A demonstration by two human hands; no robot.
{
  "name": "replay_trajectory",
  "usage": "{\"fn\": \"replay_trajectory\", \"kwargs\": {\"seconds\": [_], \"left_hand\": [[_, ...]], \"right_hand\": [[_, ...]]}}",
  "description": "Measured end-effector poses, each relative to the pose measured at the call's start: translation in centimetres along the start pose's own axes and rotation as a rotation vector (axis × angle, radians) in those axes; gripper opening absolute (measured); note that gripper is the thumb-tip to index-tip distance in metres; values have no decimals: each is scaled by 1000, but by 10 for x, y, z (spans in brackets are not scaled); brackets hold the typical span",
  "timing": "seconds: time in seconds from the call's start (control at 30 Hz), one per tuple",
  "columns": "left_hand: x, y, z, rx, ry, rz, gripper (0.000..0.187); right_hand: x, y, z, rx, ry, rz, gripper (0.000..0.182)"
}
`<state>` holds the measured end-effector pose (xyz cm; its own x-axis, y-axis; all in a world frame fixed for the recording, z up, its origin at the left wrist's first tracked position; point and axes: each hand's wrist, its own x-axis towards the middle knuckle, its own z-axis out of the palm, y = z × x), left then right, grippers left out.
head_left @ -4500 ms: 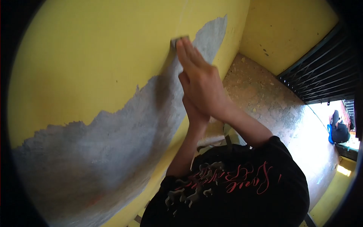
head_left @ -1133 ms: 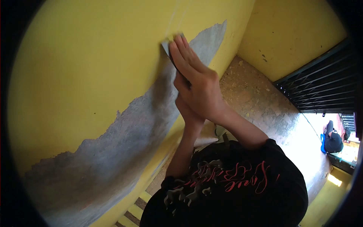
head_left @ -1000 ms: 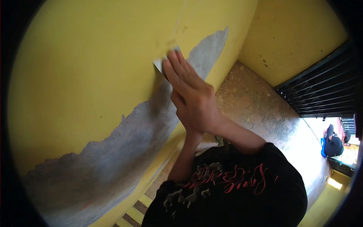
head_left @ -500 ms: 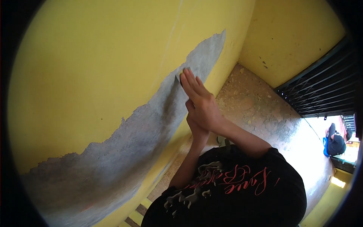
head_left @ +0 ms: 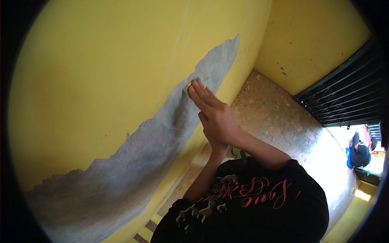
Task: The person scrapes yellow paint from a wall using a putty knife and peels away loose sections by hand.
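My right hand (head_left: pixel 219 117) lies over my left hand (head_left: pixel 214 143), fingers stretched together toward a yellow wall (head_left: pixel 101 81). Under the right fingertips is a small flat grey-and-yellow piece (head_left: pixel 187 86), pressed at the upper edge of a long grey bare patch (head_left: pixel 137 162) on the wall. Its exact kind is not clear from here. The left hand's fingers are hidden behind the right hand, and its wrist rises from below. A ragged paint edge borders the patch, which narrows to a point at the upper right.
A dusty brown floor (head_left: pixel 267 109) with scattered flakes runs beside the wall. Dark metal folding bars (head_left: pixel 344 89) stand at the right. Beyond them a person in dark clothes (head_left: pixel 360 154) is in the bright opening. Slats (head_left: pixel 148 231) show at lower left of my black shirt.
Both hands and the small grey-and-yellow piece have slid a little down and left along the patch's edge. The view has shifted slightly too.
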<state>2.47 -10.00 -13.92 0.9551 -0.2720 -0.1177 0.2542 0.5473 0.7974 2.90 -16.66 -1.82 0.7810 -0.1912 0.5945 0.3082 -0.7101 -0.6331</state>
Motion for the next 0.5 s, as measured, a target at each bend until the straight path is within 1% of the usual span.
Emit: {"fn": "replay_trajectory", "kwargs": {"seconds": [0.07, 0.1, 0.17, 0.23, 0.3, 0.37, 0.43, 0.5], "left_hand": [[-8, 0, -7, -158, 144, -129, 28], [-15, -1, -10, -155, 158, -138, 28], [-13, -5, -3, -102, 167, -113, 28], [-23, -3, -5, -55, 149, -70, 28], [-26, -7, -5, 7, 149, -45, 27], [-11, -2, -6, 68, 159, -28, 27], [-19, -10, 2, 120, 158, -1, 27], [-23, -7, 2, 174, 134, 32, 27]], "right_hand": [[4, -2, -3, 17, 16, -26, 64], [10, -6, -6, 37, 27, -53, 61], [13, -7, -6, -13, 47, -84, 60], [5, -2, -1, 17, 38, -45, 66], [1, 0, 4, 31, 36, -37, 66], [1, -4, 2, 46, 24, -22, 66], [18, -10, -12, 28, 45, -66, 67], [13, -6, -7, 12, 35, -67, 66]]}}
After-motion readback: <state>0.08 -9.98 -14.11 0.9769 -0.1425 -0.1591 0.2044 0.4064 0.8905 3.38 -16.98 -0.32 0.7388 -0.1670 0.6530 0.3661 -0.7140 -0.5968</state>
